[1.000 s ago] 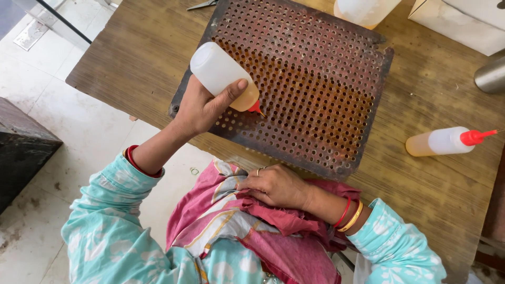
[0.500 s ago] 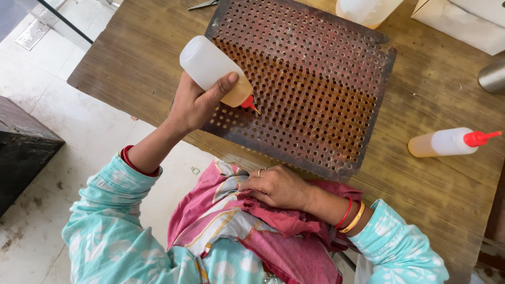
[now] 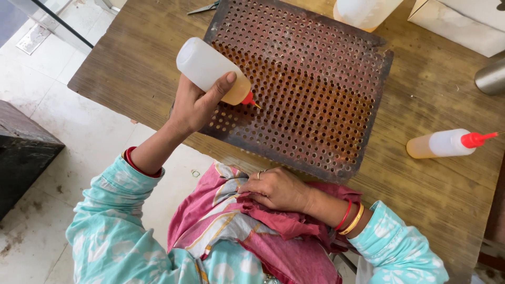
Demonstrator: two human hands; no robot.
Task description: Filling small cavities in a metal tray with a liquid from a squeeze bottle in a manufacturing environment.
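My left hand (image 3: 197, 105) grips a white squeeze bottle (image 3: 210, 68) holding amber liquid, tilted so its red nozzle points down at the left part of a rusty perforated metal tray (image 3: 368, 131). The tray lies on a wooden table (image 3: 131, 63) and many of its holes look amber. My right hand (image 3: 279, 189) rests closed on the pink cloth (image 3: 247, 226) in my lap, at the table's near edge below the tray. It holds nothing else that I can see.
A second squeeze bottle (image 3: 444, 143) with a red nozzle lies on its side at the right of the table. Another bottle (image 3: 363, 11) stands beyond the tray's far edge. A white box (image 3: 463, 23) and a metal cylinder (image 3: 492, 78) sit at far right. Tiled floor lies left.
My left hand has drawn the bottle a little left and toward the tray's left edge, nozzle still over the holes. My right hand has stayed on the cloth.
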